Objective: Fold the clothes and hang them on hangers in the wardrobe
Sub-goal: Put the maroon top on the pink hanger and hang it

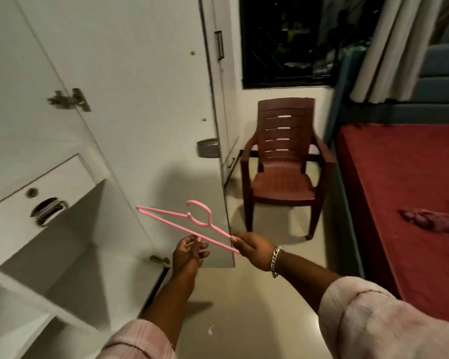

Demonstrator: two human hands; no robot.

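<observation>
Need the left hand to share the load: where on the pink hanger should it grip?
Probably the lower bar of the pink hanger, from underneath, where the left hand sits. The right hand pinches the near end, so the far end juts out unsupported; the hook stays free.

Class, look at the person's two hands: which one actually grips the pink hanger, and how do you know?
The right hand, the one with the silver bracelet, pinches the pink hanger at one end. The left hand sits just under the bar with loosely curled fingers, not closed around it.
</observation>
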